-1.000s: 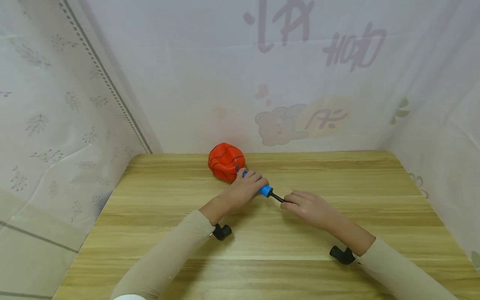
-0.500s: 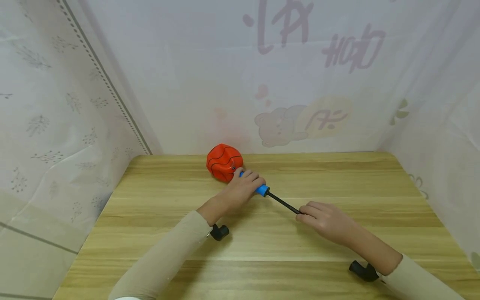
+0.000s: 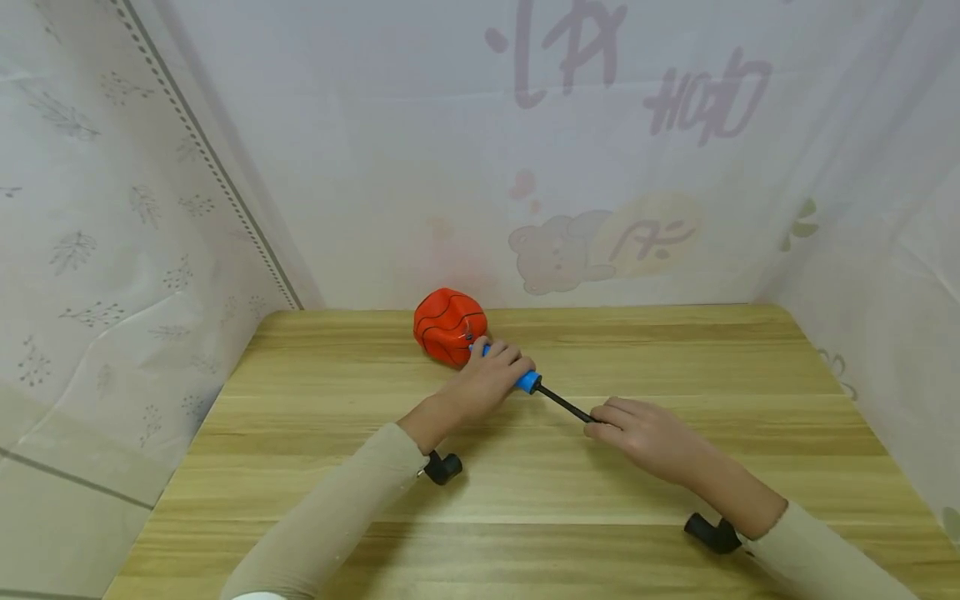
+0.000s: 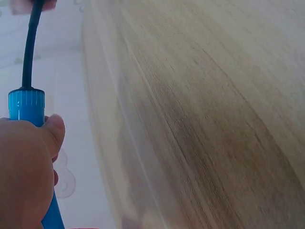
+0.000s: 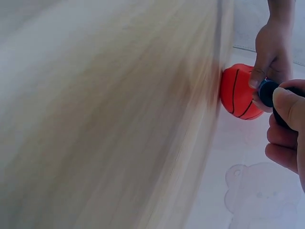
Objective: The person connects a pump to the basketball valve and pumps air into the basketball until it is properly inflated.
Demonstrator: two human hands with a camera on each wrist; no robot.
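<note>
A dented red ball (image 3: 448,325) with black basketball lines sits at the back of the table. My left hand (image 3: 487,382) wraps round the blue barrel of a hand pump (image 3: 528,382), whose tip end meets the ball near a small metallic needle. From the barrel's other end a black rod (image 3: 564,404) sticks well out. My right hand (image 3: 645,433) grips the end of that rod; its handle is mostly hidden by the fingers. In the left wrist view the thumb lies along the blue barrel (image 4: 27,106). The right wrist view shows fingers curled round the black handle (image 5: 281,117).
Wood-grain table (image 3: 525,492) lies under both arms. Close behind the ball hangs a pale printed cloth (image 3: 390,208), with more cloth at both sides. A black wrist camera (image 3: 442,468) juts from the left sleeve, another (image 3: 711,533) from the right.
My right hand first drew the rod out toward the lower right, then came slightly back toward the barrel. More rod shows than a second ago. Left hand and ball shifted only slightly.
</note>
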